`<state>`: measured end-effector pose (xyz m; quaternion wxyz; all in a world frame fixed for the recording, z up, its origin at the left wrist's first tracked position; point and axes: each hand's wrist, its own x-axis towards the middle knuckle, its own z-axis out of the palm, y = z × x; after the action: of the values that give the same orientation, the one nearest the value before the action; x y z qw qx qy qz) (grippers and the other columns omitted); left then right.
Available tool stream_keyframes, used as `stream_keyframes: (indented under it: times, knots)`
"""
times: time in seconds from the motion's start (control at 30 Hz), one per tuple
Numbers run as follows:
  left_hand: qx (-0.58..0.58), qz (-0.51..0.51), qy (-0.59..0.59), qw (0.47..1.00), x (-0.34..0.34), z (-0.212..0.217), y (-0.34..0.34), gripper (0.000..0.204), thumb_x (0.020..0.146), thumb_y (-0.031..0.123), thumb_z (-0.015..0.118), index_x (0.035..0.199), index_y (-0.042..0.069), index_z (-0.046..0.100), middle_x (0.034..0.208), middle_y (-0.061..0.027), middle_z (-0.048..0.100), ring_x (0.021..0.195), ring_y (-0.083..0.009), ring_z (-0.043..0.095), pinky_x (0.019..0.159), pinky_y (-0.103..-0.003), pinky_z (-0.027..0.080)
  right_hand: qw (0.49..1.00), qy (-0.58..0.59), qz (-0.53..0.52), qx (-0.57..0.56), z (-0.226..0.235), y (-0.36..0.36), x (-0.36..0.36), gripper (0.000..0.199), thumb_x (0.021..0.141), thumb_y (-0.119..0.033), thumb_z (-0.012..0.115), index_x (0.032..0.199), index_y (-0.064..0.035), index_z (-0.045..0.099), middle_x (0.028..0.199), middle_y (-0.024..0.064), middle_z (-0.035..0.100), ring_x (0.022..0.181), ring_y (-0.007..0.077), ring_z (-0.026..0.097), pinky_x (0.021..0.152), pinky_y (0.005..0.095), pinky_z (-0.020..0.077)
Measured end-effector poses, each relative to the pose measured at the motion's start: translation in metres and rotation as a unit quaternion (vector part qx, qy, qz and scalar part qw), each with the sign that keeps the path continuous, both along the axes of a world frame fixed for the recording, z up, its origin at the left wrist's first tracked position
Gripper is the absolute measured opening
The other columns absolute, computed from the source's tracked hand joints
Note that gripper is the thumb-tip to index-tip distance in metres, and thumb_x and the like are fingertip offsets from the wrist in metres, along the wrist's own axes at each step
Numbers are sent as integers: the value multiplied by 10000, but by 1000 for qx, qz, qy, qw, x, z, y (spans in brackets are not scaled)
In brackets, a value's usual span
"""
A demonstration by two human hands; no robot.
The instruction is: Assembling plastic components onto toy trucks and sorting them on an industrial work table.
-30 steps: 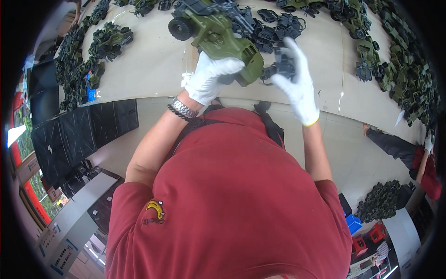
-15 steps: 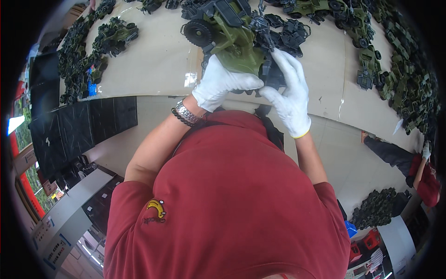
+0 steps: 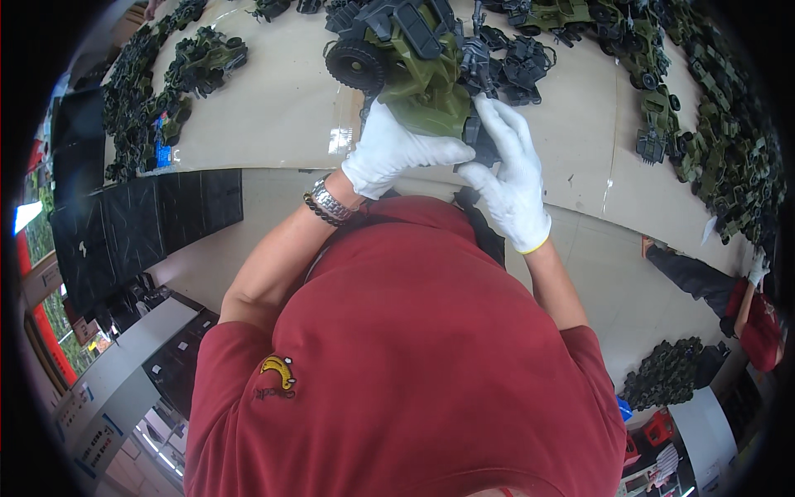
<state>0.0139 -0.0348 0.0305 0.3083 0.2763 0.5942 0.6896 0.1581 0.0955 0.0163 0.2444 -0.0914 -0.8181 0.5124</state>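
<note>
I hold an olive-green toy military vehicle [image 3: 418, 70] with black wheels and dark grey parts over the beige table [image 3: 273, 108]. My left hand [image 3: 397, 149], in a white glove, grips its green body from below. My right hand [image 3: 509, 178], also gloved, presses a dark grey part [image 3: 479, 132] against the vehicle's right side. A metal bracelet sits on my left wrist [image 3: 327, 203].
Many more green and grey toy vehicles lie along the table's left [image 3: 161, 91], far and right [image 3: 704, 124] sides. Loose dark grey parts [image 3: 526, 62] lie just beyond my hands. Another person in a red sleeve [image 3: 749, 319] works at the right. Black trays [image 3: 141, 215] stand at the left.
My right hand has come in from the right and closed against the vehicle's side with the grey part. The vehicle and both hands sit nearer my chest.
</note>
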Motion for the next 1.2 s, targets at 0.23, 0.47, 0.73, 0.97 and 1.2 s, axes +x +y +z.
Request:
stream_keyframes:
  times: [0.23,0.47,0.73,0.97,1.2]
  knots:
    - [-83,-15,-63,994,-1,13,6,576,657,145,928,1137,40,628,993,-24,667,843,-93,636,711,-243,549,996,-42,20,80,3,14,-9,810,708,-58,797,1454,-66,482,1391,175,498,1217,378,503,1028,422,445]
    - [64,49,-509,857,6,24,6,468,938,345,703,1326,121,567,1238,-30,632,1141,-181,602,981,-374,515,981,86,-60,163,42,-1,-38,1191,454,-526,906,1421,8,460,1432,246,465,1238,423,514,1045,464,424]
    - [138,48,-496,856,10,18,13,479,980,456,607,1328,130,561,1375,-52,563,1305,-217,499,1145,-445,374,954,205,-125,178,21,4,-87,612,752,-518,776,1122,-52,634,1113,116,670,948,320,603,834,407,470]
    - [44,208,-532,820,-49,-15,-9,487,891,438,744,1247,145,588,1185,-53,634,1122,-259,597,989,-554,461,980,65,-53,179,-4,34,-117,585,737,-502,788,1132,-101,630,1189,100,646,1025,324,598,870,433,452]
    - [152,430,-276,846,-267,21,-118,815,895,609,653,1423,26,437,1431,-183,475,1339,-416,452,1162,-551,355,745,-297,-283,526,-89,261,-142,276,827,-105,622,1082,-182,692,1400,91,522,1080,330,588,782,458,533]
